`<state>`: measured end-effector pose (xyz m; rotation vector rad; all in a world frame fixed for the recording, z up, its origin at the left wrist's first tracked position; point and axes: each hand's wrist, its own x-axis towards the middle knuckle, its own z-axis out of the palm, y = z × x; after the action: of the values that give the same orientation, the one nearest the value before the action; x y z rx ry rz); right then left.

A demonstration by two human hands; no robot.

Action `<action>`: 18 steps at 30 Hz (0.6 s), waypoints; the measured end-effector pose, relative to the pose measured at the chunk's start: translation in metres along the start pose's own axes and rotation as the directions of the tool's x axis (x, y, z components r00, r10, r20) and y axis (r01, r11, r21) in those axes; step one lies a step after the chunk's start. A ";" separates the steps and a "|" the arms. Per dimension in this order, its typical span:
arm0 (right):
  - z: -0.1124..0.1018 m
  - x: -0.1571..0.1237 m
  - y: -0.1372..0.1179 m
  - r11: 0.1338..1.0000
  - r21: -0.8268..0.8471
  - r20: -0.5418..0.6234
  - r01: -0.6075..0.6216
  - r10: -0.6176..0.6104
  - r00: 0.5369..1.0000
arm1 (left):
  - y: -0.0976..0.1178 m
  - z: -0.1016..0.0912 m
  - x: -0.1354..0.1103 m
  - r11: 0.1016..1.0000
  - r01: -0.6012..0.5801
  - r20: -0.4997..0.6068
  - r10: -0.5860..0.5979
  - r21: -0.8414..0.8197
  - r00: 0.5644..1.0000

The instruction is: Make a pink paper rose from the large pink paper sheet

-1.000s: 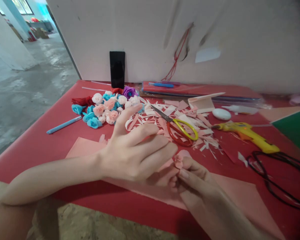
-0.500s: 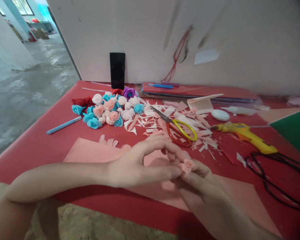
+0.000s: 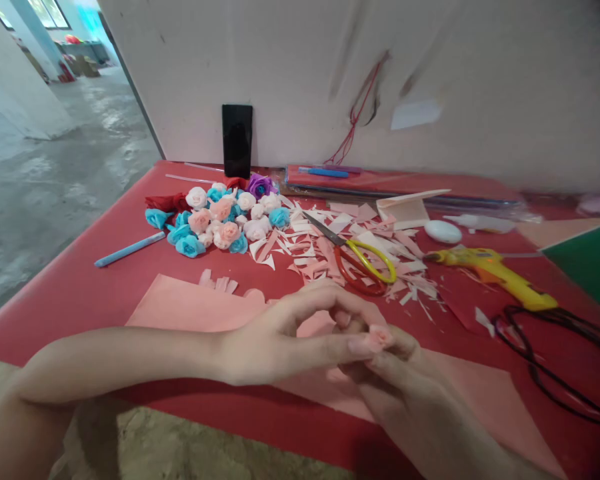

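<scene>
A small pink paper rose (image 3: 379, 337) sits between the fingertips of both hands, just above a large pink paper sheet (image 3: 185, 308) on the red table (image 3: 70, 293). My left hand (image 3: 290, 340) pinches the rose from the left with thumb and curled fingers. My right hand (image 3: 405, 380) comes up from below and grips its base. A heap of finished paper roses (image 3: 220, 220), blue, white, pink and purple, lies at the far left of the table.
Scissors with red and yellow handles (image 3: 360, 260) lie on pink paper scraps (image 3: 305, 243). A yellow glue gun (image 3: 495, 270) with black cord (image 3: 545, 353) lies right. A blue pen (image 3: 129, 249), black phone (image 3: 237, 140) against the wall, white oval object (image 3: 443, 231), green sheet (image 3: 593, 263).
My left hand went from lying spread over the right hand to curling into a pinch on the rose. The rose now shows between the fingertips, slightly further right.
</scene>
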<state>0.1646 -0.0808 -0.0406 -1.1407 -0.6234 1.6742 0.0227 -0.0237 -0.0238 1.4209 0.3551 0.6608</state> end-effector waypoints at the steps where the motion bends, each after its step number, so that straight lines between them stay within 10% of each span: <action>1: 0.001 0.000 0.000 1.000 -0.002 -0.006 0.005 -0.005 1.000 | 0.000 0.000 0.000 1.000 0.017 0.002 -0.017 -0.011 1.000; 18: 0.004 -0.002 -0.003 1.000 0.006 0.057 0.027 -0.027 0.998 | -0.002 0.000 -0.001 0.999 -0.022 0.013 0.022 -0.038 1.000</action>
<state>0.1628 -0.0812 -0.0354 -1.0796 -0.6670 1.6892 0.0223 -0.0240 -0.0258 1.3940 0.3153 0.6728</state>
